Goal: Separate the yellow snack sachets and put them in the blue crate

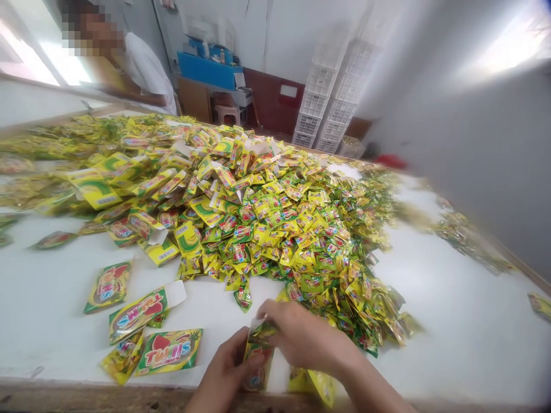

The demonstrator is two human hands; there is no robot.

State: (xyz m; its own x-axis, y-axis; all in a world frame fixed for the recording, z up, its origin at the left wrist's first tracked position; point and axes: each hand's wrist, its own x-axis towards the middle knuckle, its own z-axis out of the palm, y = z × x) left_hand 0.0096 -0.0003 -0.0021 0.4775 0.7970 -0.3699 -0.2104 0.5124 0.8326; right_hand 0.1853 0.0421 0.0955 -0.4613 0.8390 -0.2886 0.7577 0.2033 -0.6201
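Near the table's front edge, my left hand (228, 364) is closed around a small printed candy box (258, 376), held upright with its white flap end open. At its mouth shows a yellow-green candy packet (263, 330). My right hand (305, 338) reaches over the box top, its fingers curled onto that packet; the fingertips are partly hidden. Just ahead of both hands spreads a big heap of small candy packets (279, 229). Left of my left hand lie a box marked TWINS (170, 351), another box with its flap raised (140, 314) and a third box (107, 285).
More flat boxes (97, 192) pile up on the heap's left side. The white table (451, 332) has loose packets (467, 238) along its right edge. Across it, a person in a white sleeve (148, 66) is at the far left. Stacked white crates (327, 97) stand behind.
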